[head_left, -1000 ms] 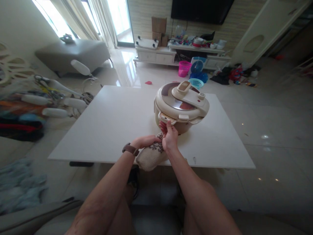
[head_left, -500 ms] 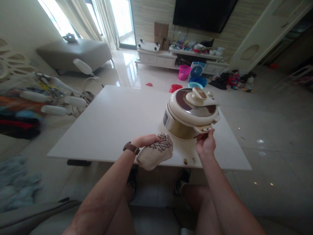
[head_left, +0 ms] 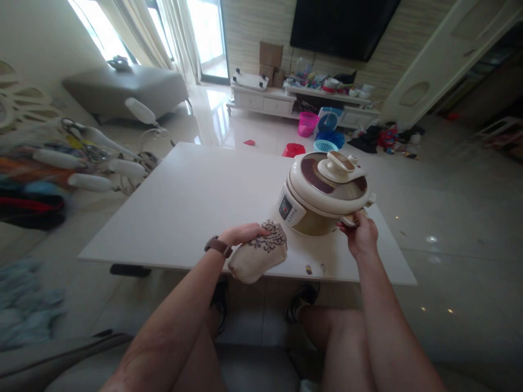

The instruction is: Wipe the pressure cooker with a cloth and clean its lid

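Observation:
A beige and gold electric pressure cooker [head_left: 312, 220] stands upright on the right part of the white table [head_left: 196, 201], its lid on and its control panel facing left toward me. My right hand [head_left: 363, 235] is closed around the cooker's near side handle. In my left hand [head_left: 245, 233] is a folded beige cloth [head_left: 258, 260] with a dark swirl pattern, held at the table's front edge with the thumb on top. The fingers under the cloth are hidden. Two small stickers or marks lie on the tabletop near the front edge, right of the cloth.
Beyond the table, a red stool or tub [head_left: 294, 149], a light blue basket [head_left: 326, 146] and a pink basket [head_left: 307, 125] stand on the floor. A lamp with several white shades [head_left: 126, 169] is at the left. A low cabinet [head_left: 261, 102] runs along the far wall.
The cooker has turned, so more of its control panel faces me, and it has shifted slightly right. My right hand moved right with the handle. The left hand and cloth stayed nearly still.

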`<state>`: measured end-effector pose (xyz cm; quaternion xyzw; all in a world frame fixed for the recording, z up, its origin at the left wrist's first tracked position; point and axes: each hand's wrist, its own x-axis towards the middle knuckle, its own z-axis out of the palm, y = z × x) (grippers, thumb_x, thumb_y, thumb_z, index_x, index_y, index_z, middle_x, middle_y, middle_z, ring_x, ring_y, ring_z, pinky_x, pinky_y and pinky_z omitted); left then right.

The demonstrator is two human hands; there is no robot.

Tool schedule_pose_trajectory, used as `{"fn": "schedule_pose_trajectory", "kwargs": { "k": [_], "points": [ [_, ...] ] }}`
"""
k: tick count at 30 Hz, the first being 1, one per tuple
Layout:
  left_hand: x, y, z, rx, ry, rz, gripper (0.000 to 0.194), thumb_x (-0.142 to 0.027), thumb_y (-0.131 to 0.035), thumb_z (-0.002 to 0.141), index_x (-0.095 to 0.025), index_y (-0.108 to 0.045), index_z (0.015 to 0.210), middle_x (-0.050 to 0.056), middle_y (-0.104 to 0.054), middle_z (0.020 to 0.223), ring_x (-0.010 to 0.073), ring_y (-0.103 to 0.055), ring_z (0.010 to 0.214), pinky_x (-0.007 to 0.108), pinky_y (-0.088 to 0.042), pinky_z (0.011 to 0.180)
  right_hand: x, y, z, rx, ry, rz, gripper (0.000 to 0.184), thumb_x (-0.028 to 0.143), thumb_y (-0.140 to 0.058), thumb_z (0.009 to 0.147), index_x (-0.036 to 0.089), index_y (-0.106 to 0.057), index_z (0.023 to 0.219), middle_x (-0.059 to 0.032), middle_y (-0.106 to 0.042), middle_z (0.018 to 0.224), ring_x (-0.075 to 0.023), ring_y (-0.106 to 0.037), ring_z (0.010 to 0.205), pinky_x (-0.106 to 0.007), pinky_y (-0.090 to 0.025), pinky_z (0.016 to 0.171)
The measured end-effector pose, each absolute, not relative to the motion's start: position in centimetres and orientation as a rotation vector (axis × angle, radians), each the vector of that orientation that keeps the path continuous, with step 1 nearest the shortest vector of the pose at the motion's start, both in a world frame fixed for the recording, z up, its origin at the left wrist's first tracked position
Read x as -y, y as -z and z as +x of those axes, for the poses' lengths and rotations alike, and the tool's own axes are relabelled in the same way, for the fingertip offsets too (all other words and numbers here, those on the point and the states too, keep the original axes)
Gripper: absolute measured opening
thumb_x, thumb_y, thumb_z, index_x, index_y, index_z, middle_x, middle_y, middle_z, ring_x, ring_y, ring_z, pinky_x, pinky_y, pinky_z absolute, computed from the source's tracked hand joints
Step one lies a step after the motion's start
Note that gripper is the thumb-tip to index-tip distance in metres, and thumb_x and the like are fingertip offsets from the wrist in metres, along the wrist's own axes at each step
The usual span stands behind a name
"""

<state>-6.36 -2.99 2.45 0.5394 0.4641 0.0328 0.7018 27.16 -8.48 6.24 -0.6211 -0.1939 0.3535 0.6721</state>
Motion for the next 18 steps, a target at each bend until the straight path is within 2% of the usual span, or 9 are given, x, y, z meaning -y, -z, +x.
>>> {"fn": "schedule_pose_trajectory", "kwargs": {
  "k": [3, 8, 14, 18],
  "points": [
    [2.9, -2.6, -6.3, -1.053, -0.054, 1.23, 0.044, -0.051, -0.072, 0.081, -0.013, -0.081, 0.1, 0.013, -0.083, 0.107, 0.0328, -0.078, 0.1, 0.039, -0.06, 0.087, 8.8, -6.5, 27.8, 0.487, -0.92, -1.433, 0.021, 0.038, -0.069, 0.086, 0.019, -0.06, 0.083, -0.0014, -0.07, 0.059, -0.0164, -0.068, 0.045, -0.022, -0.056, 0.04],
    [2.4, -2.7, -6.4, -1.043, -0.086, 1.228, 0.043, -0.051, -0.072, 0.081, -0.013, -0.081, 0.1, 0.012, -0.083, 0.109, 0.0319, -0.078, 0.102, 0.038, -0.061, 0.088, 9.1, -6.7, 28.5, 0.515, -0.961, -1.481, 0.018, 0.033, -0.069, 0.085, 0.018, -0.062, 0.077, -0.0033, -0.067, 0.052, -0.0117, -0.057, 0.037, -0.016, -0.044, 0.033],
    [1.8, -2.5, -5.7, -1.034, -0.102, 1.155, 0.042, -0.049, -0.075, 0.078, -0.013, -0.08, 0.099, 0.013, -0.083, 0.108, 0.0332, -0.078, 0.104, 0.039, -0.062, 0.088, 10.2, -6.7, 30.6, 0.627, -1.052, -1.532, 0.014, 0.031, -0.068, 0.075, 0.019, -0.061, 0.074, -0.0056, -0.067, 0.05, -0.0118, -0.053, 0.035, -0.017, -0.039, 0.032],
    [2.3, -2.7, -5.4, -1.007, -0.063, 1.164, 0.038, -0.047, -0.074, 0.079, -0.014, -0.08, 0.096, 0.012, -0.084, 0.104, 0.0324, -0.078, 0.1, 0.039, -0.062, 0.086, 10.7, -6.6, 33.6, 0.747, -1.098, -1.533, 0.02, 0.035, -0.073, 0.068, 0.021, -0.06, 0.074, -0.003, -0.065, 0.051, -0.0111, -0.049, 0.032, -0.019, -0.037, 0.03]
  ]
}}
